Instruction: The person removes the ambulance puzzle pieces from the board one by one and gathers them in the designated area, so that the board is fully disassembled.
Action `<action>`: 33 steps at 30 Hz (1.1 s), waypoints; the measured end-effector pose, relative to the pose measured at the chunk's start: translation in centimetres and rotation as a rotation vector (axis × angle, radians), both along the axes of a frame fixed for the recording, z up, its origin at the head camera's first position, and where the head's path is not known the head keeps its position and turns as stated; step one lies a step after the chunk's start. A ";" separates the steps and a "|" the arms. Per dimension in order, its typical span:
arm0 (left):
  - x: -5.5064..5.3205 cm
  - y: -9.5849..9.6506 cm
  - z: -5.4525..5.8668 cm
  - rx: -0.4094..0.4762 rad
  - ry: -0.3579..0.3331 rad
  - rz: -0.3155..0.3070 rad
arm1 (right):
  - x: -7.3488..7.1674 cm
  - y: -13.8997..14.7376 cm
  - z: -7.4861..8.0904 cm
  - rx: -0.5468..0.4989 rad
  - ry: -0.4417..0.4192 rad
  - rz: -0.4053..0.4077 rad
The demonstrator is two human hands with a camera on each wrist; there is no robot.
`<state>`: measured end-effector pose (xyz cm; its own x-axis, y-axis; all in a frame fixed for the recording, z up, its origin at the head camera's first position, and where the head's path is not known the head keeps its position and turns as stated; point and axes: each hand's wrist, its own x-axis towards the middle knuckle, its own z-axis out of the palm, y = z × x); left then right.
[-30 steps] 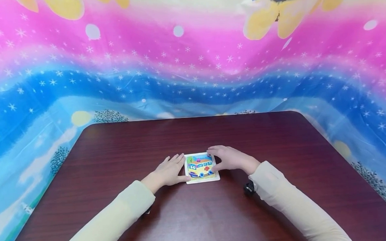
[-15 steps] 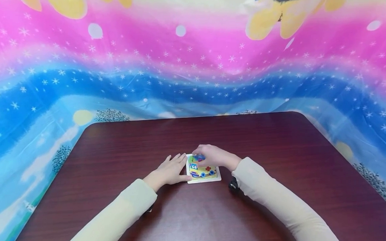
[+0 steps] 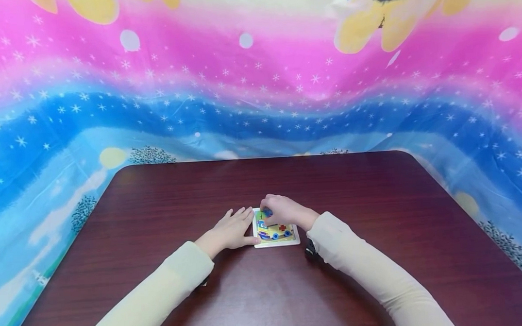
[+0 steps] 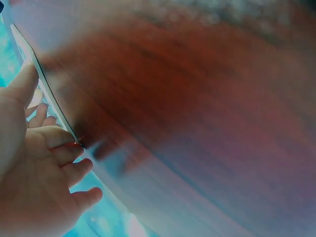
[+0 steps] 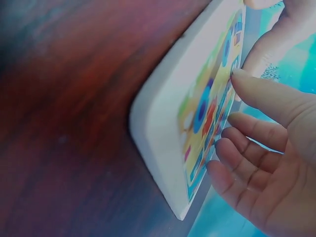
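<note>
A small square white-framed picture board point(image 3: 276, 244) with a cartoon ambulance lies flat on the dark red-brown table. My left hand point(image 3: 231, 231) rests at its left side with straight fingers, the thumb at the lower left corner and fingertips by the upper left one. Over the board's upper part is my right hand point(image 3: 285, 210), its fingers bent and covering some of the picture. In the right wrist view, the right thumb point(image 5: 239, 76) meets the picture's surface, and the curved fingers point(image 5: 222, 173) stand close to it with a gap from the thumb.
The wood-grain table point(image 3: 266, 289) stretches out around the board. Behind its far and side edges hangs a pink and blue printed cloth point(image 3: 258, 100). A black wrist device point(image 3: 310, 250) shows under the right sleeve point(image 3: 370, 265).
My right hand has moved left from the board's right edge onto its upper part, and its fingers have bent more. The left hand and the board hold nearly the same place.
</note>
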<state>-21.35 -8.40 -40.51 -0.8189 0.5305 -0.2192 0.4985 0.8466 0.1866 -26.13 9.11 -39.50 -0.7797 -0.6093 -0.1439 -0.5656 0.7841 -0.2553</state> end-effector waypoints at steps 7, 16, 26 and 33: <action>0.0 0.0 0.0 -0.008 0.006 -0.001 | 0.2 -0.1 0.5 0.009 0.008 0.018; 0.0 0.0 0.0 -0.002 0.000 0.004 | -0.1 -0.3 0.2 0.017 -0.008 -0.010; 0.1 0.0 0.2 -0.017 0.007 0.001 | 0.2 -0.4 0.0 0.032 0.042 0.017; 0.1 0.1 0.1 -0.015 -0.003 0.005 | -0.1 -0.1 0.1 0.035 0.013 0.027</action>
